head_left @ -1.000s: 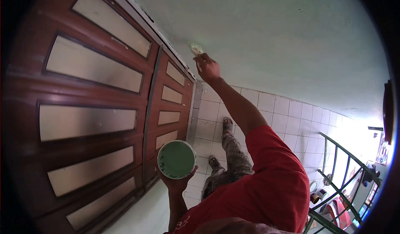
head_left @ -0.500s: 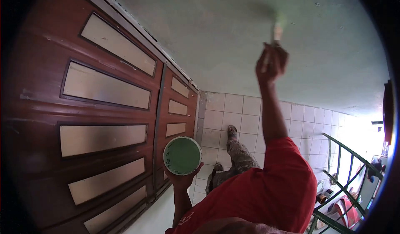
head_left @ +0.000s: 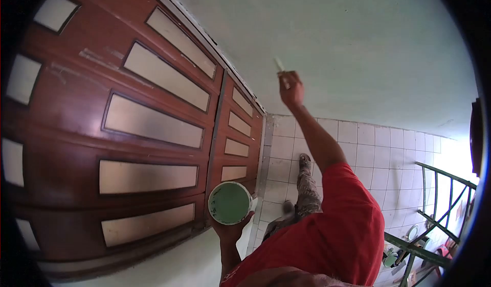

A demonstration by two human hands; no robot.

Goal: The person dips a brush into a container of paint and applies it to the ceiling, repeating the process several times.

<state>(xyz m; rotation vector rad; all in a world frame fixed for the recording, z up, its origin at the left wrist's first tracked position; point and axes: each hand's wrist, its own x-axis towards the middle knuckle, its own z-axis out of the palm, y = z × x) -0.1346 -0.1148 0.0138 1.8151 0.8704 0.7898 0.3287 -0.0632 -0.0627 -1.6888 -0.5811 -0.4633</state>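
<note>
My left hand [head_left: 231,229] is wrapped around the lower side of a round white tub [head_left: 250,205], held up in front of the door. Green paint [head_left: 231,203] fills its inside, and dark smears mark the inner wall. Up ahead, my right hand [head_left: 291,88] grips a paintbrush [head_left: 279,65] with fingers closed on its handle. The pale bristle end points up and left, overlapping the green wall [head_left: 358,57] in this view.
A red-brown door [head_left: 66,133] with pale panels fills the left side. White floor tiles [head_left: 353,154] lie below, under my feet. On the right stands a green metal frame [head_left: 434,220], with several items on the floor behind it.
My right hand has come down and left with the brush, from higher on the wall toward the door side. The view has shifted, and the tub sits slightly lower and further right.
</note>
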